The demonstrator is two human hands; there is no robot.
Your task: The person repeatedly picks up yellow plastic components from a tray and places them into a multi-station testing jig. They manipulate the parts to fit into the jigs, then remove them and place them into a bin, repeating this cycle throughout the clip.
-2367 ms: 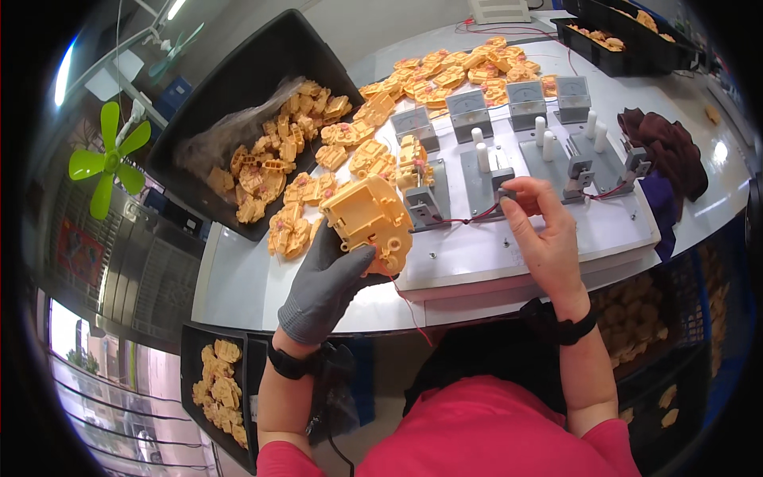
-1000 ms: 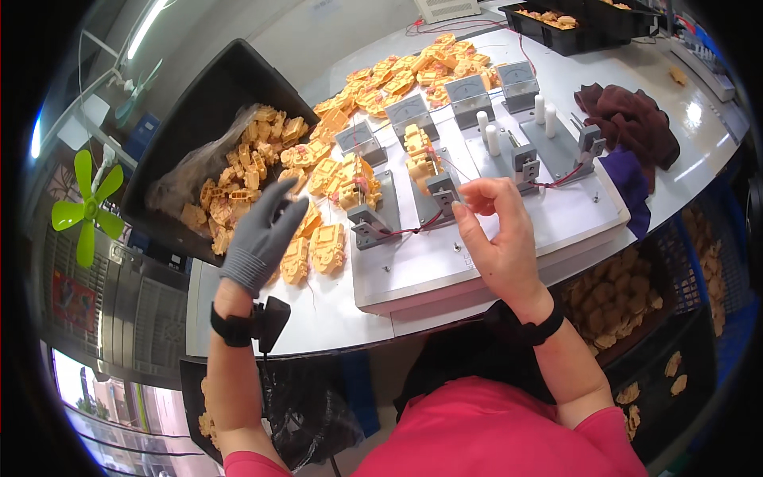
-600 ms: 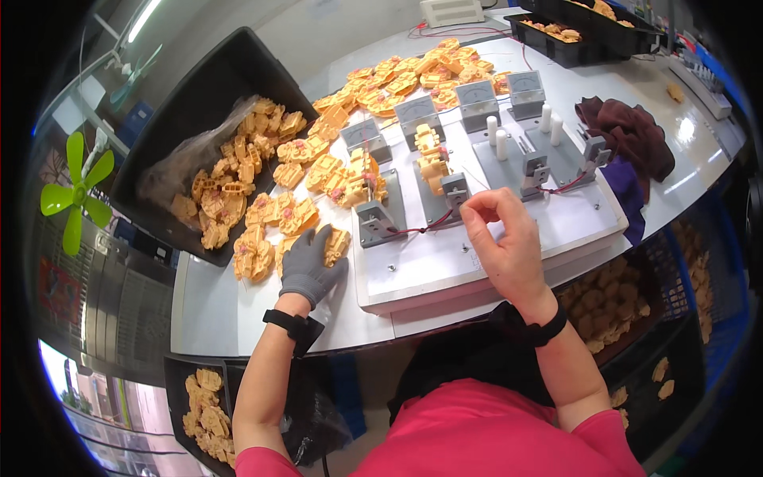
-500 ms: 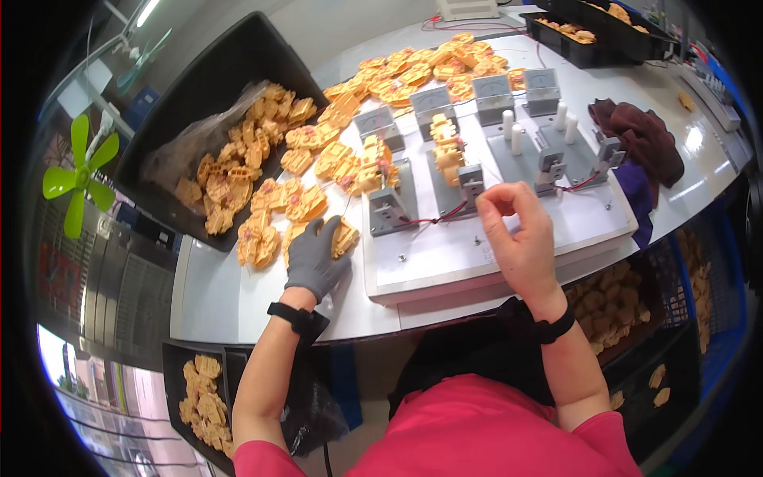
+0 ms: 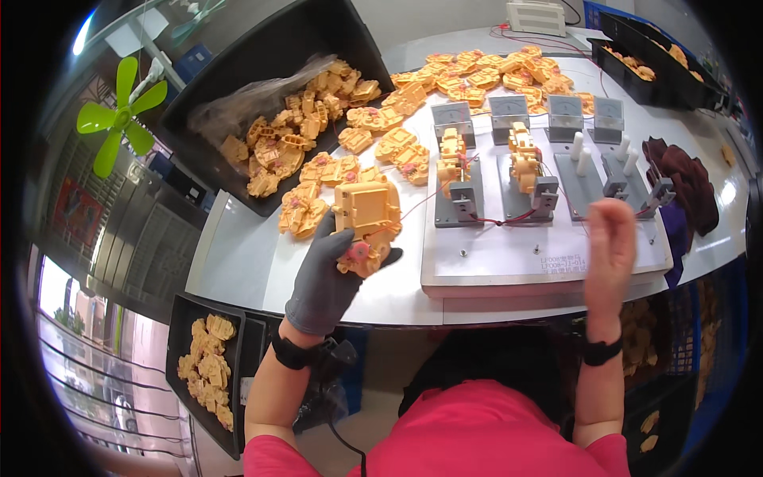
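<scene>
My left hand (image 5: pixel 322 270), in a grey glove, is closed round a tan plastic gear housing (image 5: pixel 367 208). The housing is tilted up above the table, with a pink-red round part on its lower end and a thin red wire trailing off it. Bare, my right hand (image 5: pixel 610 254) hovers over the right front of a white-topped test board (image 5: pixel 509 254); motion smears its fingers. Two grey stands on that board carry tan housings, a left one (image 5: pixel 453 163) and a right one (image 5: pixel 524 163). Two other stands bear upright white pegs (image 5: pixel 583 163).
Behind the stands is a row of grey panel meters (image 5: pixel 565 115). Loose tan housings (image 5: pixel 477 78) spread over the table (image 5: pixel 262 254). A tilted black bin (image 5: pixel 230 87) holds many more. At right lies a dark maroon cloth (image 5: pixel 685 187); a black tray (image 5: pixel 208 318) of tan parts stands lower left.
My left hand has picked up a tan housing from the table and raised it. My right hand has moved right, away from the second stand. The whole view has shifted.
</scene>
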